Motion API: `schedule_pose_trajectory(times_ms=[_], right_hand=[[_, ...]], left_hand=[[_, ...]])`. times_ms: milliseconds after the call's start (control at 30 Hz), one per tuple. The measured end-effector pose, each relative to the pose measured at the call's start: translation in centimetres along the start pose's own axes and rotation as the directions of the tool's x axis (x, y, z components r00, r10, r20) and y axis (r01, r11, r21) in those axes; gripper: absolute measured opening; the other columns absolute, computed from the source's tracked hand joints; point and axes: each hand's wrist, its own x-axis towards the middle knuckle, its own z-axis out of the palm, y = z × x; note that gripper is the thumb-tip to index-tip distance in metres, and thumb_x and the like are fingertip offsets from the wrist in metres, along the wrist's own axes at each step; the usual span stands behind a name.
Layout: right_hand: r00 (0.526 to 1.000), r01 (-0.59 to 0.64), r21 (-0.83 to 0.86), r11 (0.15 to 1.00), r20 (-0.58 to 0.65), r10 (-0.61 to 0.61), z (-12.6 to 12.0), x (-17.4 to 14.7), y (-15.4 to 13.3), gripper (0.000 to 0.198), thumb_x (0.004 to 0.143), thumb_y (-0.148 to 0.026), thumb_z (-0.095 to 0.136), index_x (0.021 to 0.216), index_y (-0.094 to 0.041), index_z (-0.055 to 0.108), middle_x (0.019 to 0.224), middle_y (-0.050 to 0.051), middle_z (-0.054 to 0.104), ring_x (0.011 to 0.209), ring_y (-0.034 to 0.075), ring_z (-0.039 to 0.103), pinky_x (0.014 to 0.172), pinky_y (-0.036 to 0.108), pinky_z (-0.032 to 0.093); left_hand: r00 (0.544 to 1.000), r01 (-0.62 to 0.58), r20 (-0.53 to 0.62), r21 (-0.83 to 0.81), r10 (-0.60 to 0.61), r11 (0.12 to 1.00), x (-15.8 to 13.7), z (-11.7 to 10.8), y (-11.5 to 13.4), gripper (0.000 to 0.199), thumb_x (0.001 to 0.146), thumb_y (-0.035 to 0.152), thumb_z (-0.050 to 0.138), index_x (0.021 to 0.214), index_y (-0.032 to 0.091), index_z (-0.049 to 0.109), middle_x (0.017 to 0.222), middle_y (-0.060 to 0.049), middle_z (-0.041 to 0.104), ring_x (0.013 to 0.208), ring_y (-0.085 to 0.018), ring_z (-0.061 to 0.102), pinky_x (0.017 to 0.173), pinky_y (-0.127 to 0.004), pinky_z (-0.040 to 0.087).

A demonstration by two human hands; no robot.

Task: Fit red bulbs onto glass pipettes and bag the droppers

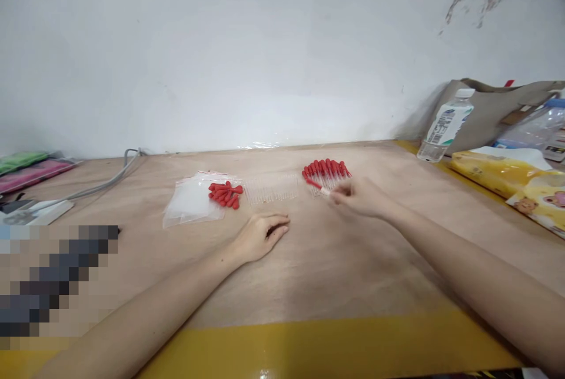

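My right hand (359, 195), a little blurred, is pinched on the glass end of a dropper with a red rubber bulb (312, 182). The bulb points left, beside a row of red-bulbed droppers (326, 168) lying side by side. My left hand (261, 236) rests on the table with its fingers loosely bent, thumb apart and nothing in its grasp. Beyond it lies a row of bare clear glass tubes (271, 188). A heap of loose red rubber bulbs (225, 194) sits to their left, partly on clear zip bags (188, 205).
A water bottle (445, 126) stands at the back right, by a grey bag (489, 111) and a yellow tissue pack (489, 168). At left are a grey cable (103, 182), a white power strip (50, 212) and pink and green packets (33, 173). Yellow tape (309, 341) edges the table.
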Motion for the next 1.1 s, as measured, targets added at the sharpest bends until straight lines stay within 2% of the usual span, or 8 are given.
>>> schedule_pose_trajectory(times_ms=[33,100,167,267,600,833,933,1100], right_hand=[[0.992,-0.096,0.036,0.995,-0.078,0.099,-0.6,1.0,0.9,0.022,0.075,-0.029,0.051,0.06,-0.017,0.062,0.06,0.003,0.063,0.054,0.013,0.052,0.051,0.024,0.035],[0.916,-0.28,0.06,0.958,-0.282,0.285,-1.2,2.8,2.7,0.025,0.073,-0.035,0.052,0.061,-0.017,0.063,0.058,0.004,0.062,0.054,0.014,0.053,0.051,0.024,0.035],[0.841,-0.378,0.02,0.926,-0.41,0.352,-1.1,4.2,4.3,0.024,0.07,-0.037,0.054,0.061,-0.017,0.063,0.061,0.005,0.063,0.058,0.016,0.054,0.052,0.025,0.035],[0.802,-0.443,0.008,0.896,-0.444,0.4,-0.1,5.3,6.0,0.024,0.069,-0.039,0.054,0.066,-0.018,0.063,0.066,0.006,0.064,0.063,0.018,0.056,0.054,0.026,0.035],[0.782,-0.526,-0.046,0.849,-0.419,0.462,1.0,5.3,6.9,0.028,0.066,-0.046,0.054,0.065,-0.019,0.062,0.069,0.008,0.064,0.067,0.021,0.057,0.055,0.028,0.036],[0.803,-0.468,-0.056,0.882,-0.442,0.399,1.2,5.0,6.6,0.028,0.067,-0.046,0.055,0.07,-0.02,0.062,0.071,0.006,0.064,0.069,0.02,0.057,0.06,0.029,0.038],[0.853,-0.366,-0.062,0.928,-0.422,0.308,1.7,4.6,4.7,0.026,0.069,-0.044,0.054,0.071,-0.02,0.063,0.071,0.004,0.065,0.069,0.019,0.057,0.062,0.028,0.038],[0.963,-0.09,-0.228,0.969,-0.269,0.026,3.9,4.8,0.1,0.025,0.077,-0.036,0.049,0.069,-0.02,0.066,0.074,0.004,0.067,0.072,0.019,0.059,0.072,0.031,0.036]], left_hand=[[1.0,-0.02,0.021,-0.011,0.02,1.0,0.0,0.1,-0.1,0.025,0.085,0.026,0.048,0.104,0.018,0.063,0.105,-0.007,0.066,0.101,-0.019,0.058,0.09,-0.037,0.045],[0.998,-0.048,0.029,-0.032,0.049,0.998,0.1,0.1,-0.1,0.025,0.085,0.026,0.048,0.104,0.019,0.064,0.106,-0.007,0.066,0.105,-0.02,0.057,0.093,-0.038,0.043],[0.998,-0.052,0.03,-0.05,0.053,0.997,0.1,0.1,-0.1,0.026,0.085,0.026,0.048,0.105,0.019,0.063,0.107,-0.007,0.065,0.106,-0.02,0.056,0.093,-0.038,0.043],[0.998,-0.051,0.037,-0.054,0.053,0.997,0.1,0.0,0.1,0.026,0.085,0.025,0.048,0.106,0.019,0.063,0.108,-0.006,0.065,0.107,-0.019,0.056,0.093,-0.038,0.044],[0.998,-0.045,0.036,-0.053,0.047,0.998,0.1,-0.1,0.1,0.026,0.085,0.025,0.049,0.106,0.019,0.063,0.108,-0.006,0.065,0.107,-0.02,0.056,0.093,-0.037,0.044],[0.998,-0.046,0.047,-0.031,0.047,0.998,0.1,0.0,0.0,0.027,0.086,0.025,0.048,0.108,0.019,0.063,0.109,-0.006,0.064,0.107,-0.019,0.056,0.094,-0.036,0.044],[0.998,-0.041,0.053,-0.025,0.042,0.999,0.1,0.0,0.0,0.028,0.086,0.026,0.047,0.107,0.017,0.063,0.11,-0.007,0.064,0.107,-0.019,0.056,0.094,-0.035,0.044],[0.997,-0.042,0.059,-0.016,0.043,0.999,0.1,0.0,0.1,0.028,0.085,0.026,0.048,0.108,0.017,0.062,0.111,-0.007,0.063,0.108,-0.018,0.055,0.095,-0.034,0.043]])
